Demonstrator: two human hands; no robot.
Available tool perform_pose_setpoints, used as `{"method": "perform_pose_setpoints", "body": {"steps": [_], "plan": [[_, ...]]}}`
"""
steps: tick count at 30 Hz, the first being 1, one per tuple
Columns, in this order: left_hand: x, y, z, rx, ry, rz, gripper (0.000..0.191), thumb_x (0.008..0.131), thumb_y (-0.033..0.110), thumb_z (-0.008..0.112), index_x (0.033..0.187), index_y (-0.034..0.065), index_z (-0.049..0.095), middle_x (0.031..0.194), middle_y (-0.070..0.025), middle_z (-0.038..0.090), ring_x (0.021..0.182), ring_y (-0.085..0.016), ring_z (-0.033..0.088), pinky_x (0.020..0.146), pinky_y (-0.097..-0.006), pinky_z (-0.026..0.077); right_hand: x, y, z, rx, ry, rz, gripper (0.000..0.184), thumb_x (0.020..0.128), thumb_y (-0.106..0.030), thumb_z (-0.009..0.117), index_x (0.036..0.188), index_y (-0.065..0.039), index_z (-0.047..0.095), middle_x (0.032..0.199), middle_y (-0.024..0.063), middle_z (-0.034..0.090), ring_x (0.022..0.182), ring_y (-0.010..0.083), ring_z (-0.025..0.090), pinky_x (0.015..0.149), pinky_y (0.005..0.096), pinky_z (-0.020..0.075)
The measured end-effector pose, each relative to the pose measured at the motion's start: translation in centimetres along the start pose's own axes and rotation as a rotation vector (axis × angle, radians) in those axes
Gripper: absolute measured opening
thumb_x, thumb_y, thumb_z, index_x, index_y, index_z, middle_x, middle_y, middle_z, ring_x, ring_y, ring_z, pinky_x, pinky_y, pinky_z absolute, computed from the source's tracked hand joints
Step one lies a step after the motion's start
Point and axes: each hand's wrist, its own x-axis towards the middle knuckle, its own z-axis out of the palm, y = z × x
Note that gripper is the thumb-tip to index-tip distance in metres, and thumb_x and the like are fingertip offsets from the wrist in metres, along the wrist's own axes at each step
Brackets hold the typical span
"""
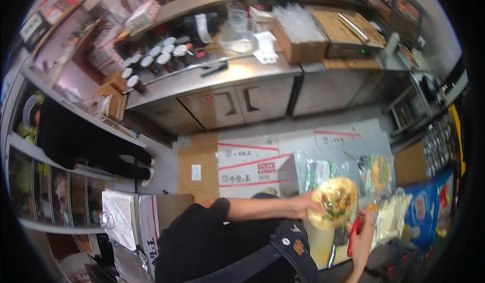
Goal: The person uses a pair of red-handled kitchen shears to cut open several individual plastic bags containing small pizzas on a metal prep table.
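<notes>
My left hand point(304, 206) grips the near edge of a round flatbread point(332, 203) topped with chopped green and red filling. It is tilted up above the work surface. In my right hand point(363, 234) is a red-handled tool point(354, 235), whose working end I cannot make out. Under the flatbread lies a pale cutting board point(319, 245), with a knife-like blade point(332, 254) on it. A cream-coloured bag point(392, 214) rests beside my right hand. Further off, another filled bread point(380, 172) lies in clear plastic, near a green-and-clear packet point(319, 170).
A co-worker in black point(83, 139) leans into a glass-door fridge point(60, 188) at left. Across the aisle stands a steel counter point(261, 72) with several lidded cups point(165, 58) and a cardboard box point(303, 46). Cardboard sheets point(246, 154) cover the floor. A blue bag point(422, 214) stands at right.
</notes>
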Motion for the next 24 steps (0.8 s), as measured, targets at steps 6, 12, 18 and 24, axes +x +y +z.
{"method": "perform_pose_setpoints", "body": {"steps": [6, 12, 18, 24], "plan": [[-2.8, 3.9, 1.2, 0.021, 0.128, -0.083, 0.05, 0.093, 0.02, 0.055, 0.136, 0.0026, 0.035, 0.132, -0.0162, 0.048, 0.121, -0.027, 0.05, 0.102, -0.0455, 0.042, -2.7, -2.1, -1.6, -0.197, -0.296, 0.077, 0.052, 0.069, -0.016, 0.08, 0.111, -0.005, 0.051, 0.075, 0.013, 0.053, 0.064, 0.027, 0.052, 0.062, 0.0334, 0.0443], [-2.8, 4.0, 2.1, 0.002, 0.244, -0.264, 0.05, 0.096, 0.029, 0.051, 0.134, 0.0017, 0.036, 0.131, -0.0179, 0.048, 0.118, -0.027, 0.053, 0.095, -0.0423, 0.049, -3.9, -1.7, -2.3, -0.307, -0.337, 0.026, 0.055, 0.07, -0.027, 0.079, 0.112, -0.006, 0.051, 0.073, 0.0097, 0.053, 0.064, 0.0257, 0.055, 0.061, 0.0348, 0.0446], [-2.7, 2.8, 2.5, 0.234, 0.0, -0.214, 0.052, 0.087, 0.005, 0.063, 0.133, 0.0021, 0.038, 0.126, -0.014, 0.052, 0.115, -0.023, 0.055, 0.094, -0.0393, 0.049, -4.8, -1.5, -2.0, -0.232, -0.345, 0.075, 0.054, 0.071, -0.028, 0.079, 0.112, -0.006, 0.051, 0.073, 0.0104, 0.055, 0.065, 0.0269, 0.057, 0.062, 0.0344, 0.0461], [-1.8, 0.9, 3.0, 0.392, 0.017, -0.33, 0.056, 0.082, 0.004, 0.068, 0.132, 0.0032, 0.041, 0.12, -0.0088, 0.056, 0.11, -0.016, 0.055, 0.091, -0.0317, 0.049, -4.2, -1.5, 0.0, -0.23, -0.279, 0.09, 0.051, 0.074, -0.031, 0.077, 0.109, -0.005, 0.051, 0.069, 0.0124, 0.059, 0.066, 0.0303, 0.062, 0.062, 0.0356, 0.0474]]}}
